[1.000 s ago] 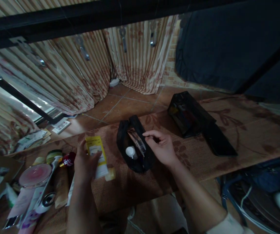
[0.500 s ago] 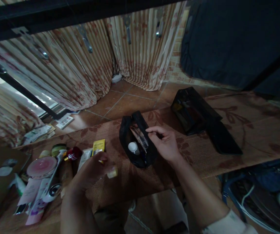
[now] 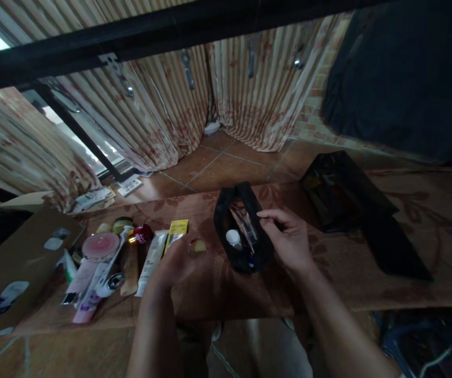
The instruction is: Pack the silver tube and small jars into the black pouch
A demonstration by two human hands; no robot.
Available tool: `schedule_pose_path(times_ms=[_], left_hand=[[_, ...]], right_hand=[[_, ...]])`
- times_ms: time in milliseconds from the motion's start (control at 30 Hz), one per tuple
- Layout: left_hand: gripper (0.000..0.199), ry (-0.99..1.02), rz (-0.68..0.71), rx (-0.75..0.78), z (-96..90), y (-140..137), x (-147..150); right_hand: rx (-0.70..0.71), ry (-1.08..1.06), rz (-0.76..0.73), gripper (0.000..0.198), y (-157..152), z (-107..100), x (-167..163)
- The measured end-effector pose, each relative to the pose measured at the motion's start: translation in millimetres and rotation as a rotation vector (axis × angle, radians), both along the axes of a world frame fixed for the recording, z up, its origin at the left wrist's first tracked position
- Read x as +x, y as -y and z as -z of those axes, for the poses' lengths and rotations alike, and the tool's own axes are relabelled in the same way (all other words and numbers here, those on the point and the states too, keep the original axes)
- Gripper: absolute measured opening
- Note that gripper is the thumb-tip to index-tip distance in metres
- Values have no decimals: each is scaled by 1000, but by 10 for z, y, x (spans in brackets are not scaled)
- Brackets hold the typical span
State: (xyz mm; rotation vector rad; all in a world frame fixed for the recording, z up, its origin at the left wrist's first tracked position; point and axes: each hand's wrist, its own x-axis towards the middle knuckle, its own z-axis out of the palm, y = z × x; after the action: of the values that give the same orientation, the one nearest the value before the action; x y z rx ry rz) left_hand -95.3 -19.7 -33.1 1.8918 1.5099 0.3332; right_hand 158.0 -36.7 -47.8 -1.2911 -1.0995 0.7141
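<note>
A black zip pouch (image 3: 222,212) stands open-topped on the cloth-covered bench, with a white-capped bottle (image 3: 233,239) and some clear packets (image 3: 245,223) inside. My right hand (image 3: 288,236) is closed on the pouch's right rim, thumb and forefinger pinching it. To the left of the pouch, my left hand (image 3: 180,262) holds a small pale-yellow container (image 3: 198,245); motion blurs the fingers, and its exact kind cannot be made out. Just beyond that hand lie a yellow packet (image 3: 179,227) and a white tube (image 3: 153,260), the packet partly hidden by the hand.
Left on the bench (image 3: 198,205) are a pink round container (image 3: 100,245), a dark red bottle (image 3: 143,233), several tubes and a cardboard box (image 3: 24,262). A second black case (image 3: 339,194) with its flap open sits right. A dark metal bar (image 3: 170,31) crosses above.
The view has shifted left, so everything appears further right. My left hand has turned, and the small container now shows its round end. My right hand keeps its pinch on the pouch.
</note>
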Motion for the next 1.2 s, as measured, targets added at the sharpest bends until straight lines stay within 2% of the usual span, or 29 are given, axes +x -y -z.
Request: schedule_pose_path(times_ms=[200, 333, 433, 967, 1200], left_hand=[[38, 373, -224, 114, -22, -65, 145], [45, 642, -209, 117, -82, -61, 277], [46, 755, -161, 116, -128, -44, 324], [43, 1025, -239, 153, -35, -35, 478], [42, 988, -283, 226, -54, -37, 505]], right_hand=[[-28, -35, -9, 13, 15, -19, -15], [-18, -6, -14, 13, 8, 5, -6], [-23, -9, -17, 12, 6, 7, -10], [-78, -14, 34, 15, 29, 64, 19], [-82, -8, 55, 17, 36, 96, 32]])
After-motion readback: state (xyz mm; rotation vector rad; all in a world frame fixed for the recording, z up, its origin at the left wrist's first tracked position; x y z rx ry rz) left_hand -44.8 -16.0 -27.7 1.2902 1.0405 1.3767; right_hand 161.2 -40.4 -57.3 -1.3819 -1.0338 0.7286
